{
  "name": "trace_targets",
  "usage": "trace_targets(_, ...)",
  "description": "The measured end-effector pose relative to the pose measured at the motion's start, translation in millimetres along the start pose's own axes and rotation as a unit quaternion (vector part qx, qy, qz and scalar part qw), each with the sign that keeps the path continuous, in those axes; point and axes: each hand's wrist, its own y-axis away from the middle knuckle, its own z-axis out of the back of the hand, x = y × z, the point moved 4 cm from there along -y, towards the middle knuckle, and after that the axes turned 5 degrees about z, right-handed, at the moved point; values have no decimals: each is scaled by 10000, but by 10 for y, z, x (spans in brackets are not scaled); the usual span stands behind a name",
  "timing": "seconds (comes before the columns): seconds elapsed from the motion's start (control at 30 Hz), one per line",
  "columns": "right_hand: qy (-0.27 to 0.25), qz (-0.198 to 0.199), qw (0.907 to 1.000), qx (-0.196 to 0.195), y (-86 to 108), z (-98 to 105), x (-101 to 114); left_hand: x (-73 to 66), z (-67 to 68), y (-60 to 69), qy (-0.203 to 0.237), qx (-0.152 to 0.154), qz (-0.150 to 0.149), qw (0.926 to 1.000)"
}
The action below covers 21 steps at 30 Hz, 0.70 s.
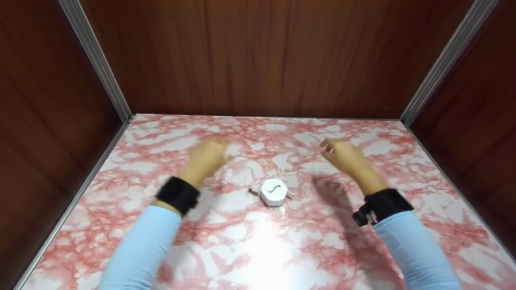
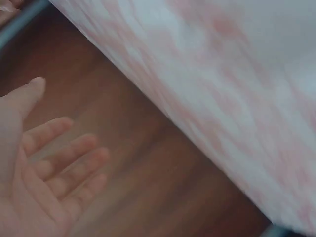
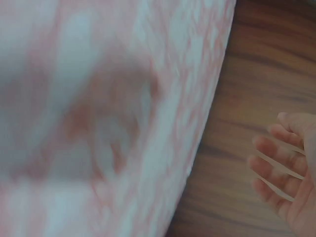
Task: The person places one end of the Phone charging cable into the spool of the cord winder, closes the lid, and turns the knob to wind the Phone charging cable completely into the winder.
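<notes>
A white hexagonal device (image 1: 274, 192) with a dark S-shaped slot on top lies on the marbled table. Short cable ends stick out from it, a dark-tipped plug (image 1: 254, 191) at its left and a white plug (image 1: 290, 195) at its right. My left hand (image 1: 207, 155), blurred in the head view, hovers beyond the device to the left and holds nothing. In the left wrist view its fingers (image 2: 74, 168) are spread and relaxed. To the right, my right hand (image 1: 344, 156) is also raised over the table, its fingers (image 3: 274, 168) loosely bent around nothing.
The red-and-white marbled tabletop (image 1: 225, 257) is bounded by brown wood-grain panels (image 1: 258, 56) at the back and both sides. Metal strips (image 1: 100, 60) run along the corners. A bright glare falls on the table's near middle. Black bands (image 1: 179, 195) circle both wrists.
</notes>
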Motion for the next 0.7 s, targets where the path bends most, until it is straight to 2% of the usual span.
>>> trace_targets(0.07, 294, -111, 9993, -214, -18, 154, -75, 260, 185, -4, -337, -348, 211, 9986)
trace_targets(0.17, 483, -136, 9982, -313, -71, 339, -128, 500, 393, -39, -304, -456, 501, 9972)
trace_targets(0.27, 541, -116, 9972, -496, -134, 474, -143, 625, 531, -69, -159, -386, 808, 9959)
trace_targets(0.37, 541, -124, 9963, -663, -160, 531, -146, 663, 584, -83, -154, -291, 959, 9948)
trace_targets(0.43, 560, -131, 9956, -738, -153, 524, -151, 666, 569, -83, -184, -265, 1009, 9944)
trace_targets(0.53, 638, -130, 9949, -773, -129, 452, -167, 659, 477, -60, -215, -283, 1023, 9941)
trace_targets(0.7, 694, -71, 9967, -411, -73, 201, -170, 630, 174, 14, -304, -207, 963, 9947)
